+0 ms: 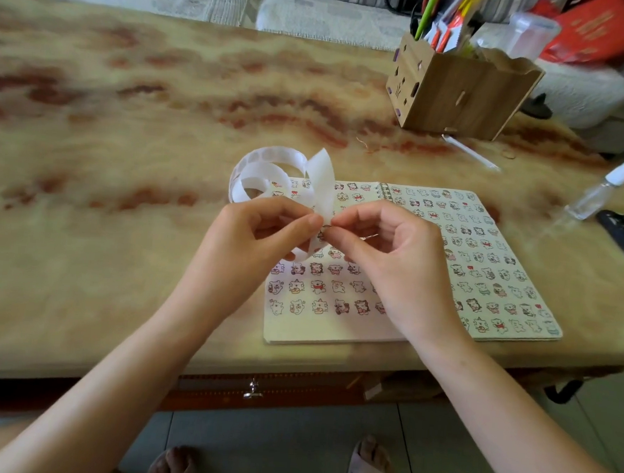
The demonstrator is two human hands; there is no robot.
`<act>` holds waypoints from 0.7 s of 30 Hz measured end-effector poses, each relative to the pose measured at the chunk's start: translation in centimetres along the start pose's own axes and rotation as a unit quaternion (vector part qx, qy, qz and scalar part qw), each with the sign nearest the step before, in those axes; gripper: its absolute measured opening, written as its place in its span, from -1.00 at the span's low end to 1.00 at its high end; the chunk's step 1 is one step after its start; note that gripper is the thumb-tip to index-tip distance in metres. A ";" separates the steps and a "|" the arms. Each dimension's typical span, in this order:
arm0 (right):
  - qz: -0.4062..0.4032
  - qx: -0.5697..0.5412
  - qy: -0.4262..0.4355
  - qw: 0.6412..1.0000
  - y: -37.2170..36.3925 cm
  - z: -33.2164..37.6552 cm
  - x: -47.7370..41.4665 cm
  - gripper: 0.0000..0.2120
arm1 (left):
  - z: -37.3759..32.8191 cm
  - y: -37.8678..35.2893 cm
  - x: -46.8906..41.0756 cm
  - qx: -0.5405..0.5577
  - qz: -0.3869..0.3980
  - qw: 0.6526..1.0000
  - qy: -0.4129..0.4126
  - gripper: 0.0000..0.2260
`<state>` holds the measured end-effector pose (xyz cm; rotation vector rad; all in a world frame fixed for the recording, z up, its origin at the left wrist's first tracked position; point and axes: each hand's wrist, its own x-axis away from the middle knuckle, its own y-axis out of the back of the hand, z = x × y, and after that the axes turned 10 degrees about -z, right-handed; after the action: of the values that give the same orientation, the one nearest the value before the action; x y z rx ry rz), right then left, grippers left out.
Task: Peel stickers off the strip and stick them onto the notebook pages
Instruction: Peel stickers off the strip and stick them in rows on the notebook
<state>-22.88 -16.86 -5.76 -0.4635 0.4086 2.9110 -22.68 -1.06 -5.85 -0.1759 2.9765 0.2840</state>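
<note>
Curling up and far-left into a loose coil, the strip (321, 181) runs down to the left hand (262, 233), whose thumb and forefinger pinch it. Tip to tip just right, the right hand (390, 253) has its fingers clamped on the strip's edge, probably on a sticker, which is too small to tell. The open notebook (493, 263) lies directly beneath, nearer the right hand.
</note>
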 end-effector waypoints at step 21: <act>0.103 0.036 -0.059 0.992 2.5 1.8 -0.6 -0.95 | 0.5 -0.1 0.0 -0.052 -0.031 0.997 0.056 -0.85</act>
<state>-23.37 -18.73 -3.34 -0.2490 0.5729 3.0872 -22.60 -1.07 -6.40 -0.3051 3.0611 0.4346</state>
